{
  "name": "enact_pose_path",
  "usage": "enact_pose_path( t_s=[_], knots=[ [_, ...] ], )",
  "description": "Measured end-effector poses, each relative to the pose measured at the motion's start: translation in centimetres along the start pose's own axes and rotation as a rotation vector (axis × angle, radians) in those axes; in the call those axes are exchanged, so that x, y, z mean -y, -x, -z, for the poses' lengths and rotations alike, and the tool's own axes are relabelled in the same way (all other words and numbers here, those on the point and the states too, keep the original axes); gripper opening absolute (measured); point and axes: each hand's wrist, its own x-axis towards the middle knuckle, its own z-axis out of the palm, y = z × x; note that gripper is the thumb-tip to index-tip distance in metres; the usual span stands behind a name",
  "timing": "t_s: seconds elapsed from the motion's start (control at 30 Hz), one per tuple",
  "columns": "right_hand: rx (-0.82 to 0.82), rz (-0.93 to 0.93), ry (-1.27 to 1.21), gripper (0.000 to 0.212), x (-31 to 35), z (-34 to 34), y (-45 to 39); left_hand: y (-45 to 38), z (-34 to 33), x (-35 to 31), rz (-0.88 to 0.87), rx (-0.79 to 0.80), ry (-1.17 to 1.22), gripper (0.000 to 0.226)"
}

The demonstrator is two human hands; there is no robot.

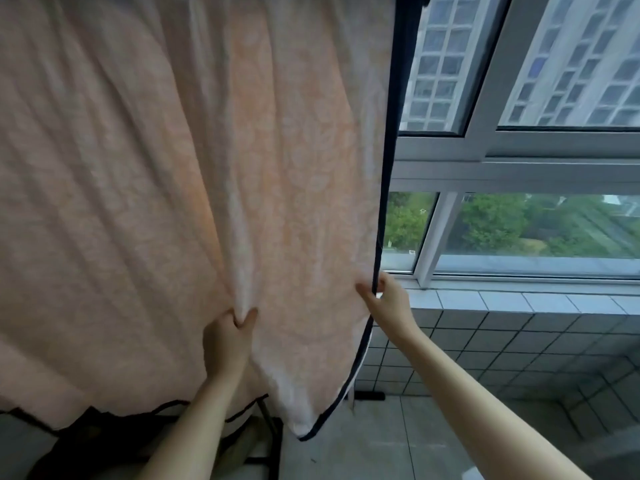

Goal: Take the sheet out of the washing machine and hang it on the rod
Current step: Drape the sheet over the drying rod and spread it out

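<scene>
The sheet hangs full-length before you, its upper run out of frame, so the rod itself is not seen. Your left hand pinches a vertical fold low in the cloth. Your right hand holds the dark-trimmed side edge between thumb and fingers. Judged step: spreading and straightening, hanging largely done. Next move calls for drawing the two grips apart to flatten creases, gently, lest the cloth slide off its support.
</scene>
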Motion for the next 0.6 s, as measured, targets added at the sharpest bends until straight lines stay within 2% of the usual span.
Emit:
enact_pose_path(
  t_s=[0.13,0.2,0.37,0.6],
  knots=[
    [-0.142,0.170,-0.160,0.015,3.6,0.9,-0.8,-2.9,3.0,-3.4,-0.138,-0.278,0.056,0.046],
    [-0.179,0.224,-0.143,0.013,4.0,0.7,-0.9,-3.6,3.5,-3.6,-0.203,-0.320,0.023,0.045],
    [-0.182,0.214,0.000,0.024,1.9,-0.4,-1.6,-1.7,1.4,-2.6,-0.184,-0.170,-0.145,0.039],
    [-0.107,0.096,0.051,0.018,-0.3,0.0,-1.8,0.6,-0.8,-1.9,-0.037,0.041,-0.192,0.029]
  ],
)
